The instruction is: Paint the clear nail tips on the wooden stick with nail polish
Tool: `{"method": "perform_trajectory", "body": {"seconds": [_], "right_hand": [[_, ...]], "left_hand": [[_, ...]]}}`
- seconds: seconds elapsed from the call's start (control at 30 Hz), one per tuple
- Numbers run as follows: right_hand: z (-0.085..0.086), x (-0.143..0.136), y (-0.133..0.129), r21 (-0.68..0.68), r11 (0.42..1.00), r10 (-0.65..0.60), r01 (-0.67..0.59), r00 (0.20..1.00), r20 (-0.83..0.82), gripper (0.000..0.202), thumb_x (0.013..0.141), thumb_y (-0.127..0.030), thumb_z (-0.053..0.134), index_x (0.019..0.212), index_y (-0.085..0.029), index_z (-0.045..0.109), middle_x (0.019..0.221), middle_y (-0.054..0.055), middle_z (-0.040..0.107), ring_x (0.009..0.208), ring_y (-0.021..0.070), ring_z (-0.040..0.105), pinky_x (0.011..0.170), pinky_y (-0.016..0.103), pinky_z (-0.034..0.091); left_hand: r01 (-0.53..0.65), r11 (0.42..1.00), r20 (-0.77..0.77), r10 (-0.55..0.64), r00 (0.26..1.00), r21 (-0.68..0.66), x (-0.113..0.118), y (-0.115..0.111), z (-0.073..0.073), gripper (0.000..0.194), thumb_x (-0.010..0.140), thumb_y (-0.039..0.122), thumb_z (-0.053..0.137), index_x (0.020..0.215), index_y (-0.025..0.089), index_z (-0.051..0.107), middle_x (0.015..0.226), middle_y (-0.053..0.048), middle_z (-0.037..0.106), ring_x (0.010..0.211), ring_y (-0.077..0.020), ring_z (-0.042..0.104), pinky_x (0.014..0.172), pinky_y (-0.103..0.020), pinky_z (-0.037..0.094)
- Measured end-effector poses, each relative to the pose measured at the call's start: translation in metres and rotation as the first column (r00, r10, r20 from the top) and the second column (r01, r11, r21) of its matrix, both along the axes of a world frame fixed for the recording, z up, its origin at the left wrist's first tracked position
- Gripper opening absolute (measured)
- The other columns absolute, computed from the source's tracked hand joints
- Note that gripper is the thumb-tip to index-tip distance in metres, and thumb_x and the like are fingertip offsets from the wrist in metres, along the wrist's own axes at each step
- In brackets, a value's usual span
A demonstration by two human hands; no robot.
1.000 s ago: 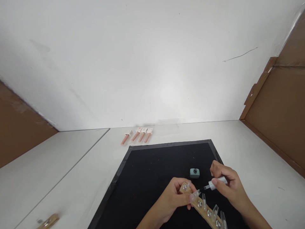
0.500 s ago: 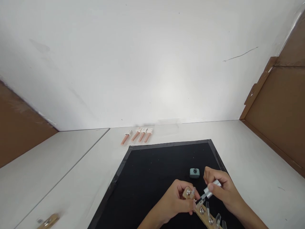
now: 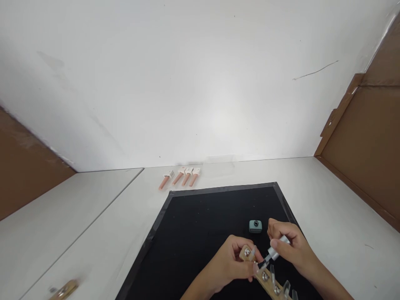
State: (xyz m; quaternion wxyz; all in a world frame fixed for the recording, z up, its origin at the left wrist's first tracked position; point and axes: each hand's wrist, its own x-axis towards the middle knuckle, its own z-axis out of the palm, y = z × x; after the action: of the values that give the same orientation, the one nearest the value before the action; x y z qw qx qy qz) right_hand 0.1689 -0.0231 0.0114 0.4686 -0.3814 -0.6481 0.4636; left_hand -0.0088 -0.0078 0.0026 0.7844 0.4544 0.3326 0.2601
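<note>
My left hand point(image 3: 235, 259) is closed on a wooden strip point(image 3: 267, 285) that carries round metal pieces and several clear nail-shaped tips. In my right hand point(image 3: 289, 246), a brush with a silver cap point(image 3: 278, 247) is pinched between the fingers. Its dark bristles reach down to a clear tip beside my left fingertips; whether they touch cannot be made out. Just beyond the hands, a small teal bottle point(image 3: 255, 226) with a dark round opening stands on the black mat point(image 3: 200, 225).
Several pink sticks with white square ends point(image 3: 186, 177) lie on the white table point(image 3: 106, 233) behind the mat. Another wooden strip point(image 3: 65, 289) is at the lower left. Brown panels point(image 3: 368, 133) stand at both sides, and a white wall rises behind.
The brush in my right hand has shifted very slightly towards my left fingertips. Everything else looks the same.
</note>
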Motion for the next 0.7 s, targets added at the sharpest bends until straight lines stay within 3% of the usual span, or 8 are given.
{"method": "perform_trajectory", "body": {"seconds": [0.43, 0.7], "right_hand": [[0.0009, 0.0040, 0.0017, -0.030, 0.999, -0.047, 0.045, 0.997, -0.065, 0.044, 0.082, -0.036, 0.057, 0.054, -0.021, 0.027, 0.057, -0.006, 0.025, 0.055, 0.0140, 0.027, 0.052, 0.028, 0.023], [0.0010, 0.0032, 0.0010, -0.084, 0.991, -0.115, 0.102, 0.981, -0.157, 0.049, 0.082, -0.044, 0.058, 0.054, -0.021, 0.026, 0.059, -0.005, 0.023, 0.056, 0.0140, 0.026, 0.053, 0.028, 0.025]], "left_hand": [[-0.012, 1.000, 0.043, 0.011, 0.999, 0.016, -0.0050, -0.0021, -0.0026, 0.037, 0.045, 0.043, 0.084, 0.058, 0.011, 0.072, 0.049, 0.001, 0.056, 0.040, -0.0039, 0.046, 0.041, -0.016, 0.038], [-0.001, 1.000, 0.035, 0.000, 0.999, 0.027, -0.0072, -0.0024, -0.0047, 0.037, 0.045, 0.043, 0.084, 0.057, 0.010, 0.071, 0.050, 0.001, 0.057, 0.040, -0.0044, 0.047, 0.040, -0.017, 0.037]]}}
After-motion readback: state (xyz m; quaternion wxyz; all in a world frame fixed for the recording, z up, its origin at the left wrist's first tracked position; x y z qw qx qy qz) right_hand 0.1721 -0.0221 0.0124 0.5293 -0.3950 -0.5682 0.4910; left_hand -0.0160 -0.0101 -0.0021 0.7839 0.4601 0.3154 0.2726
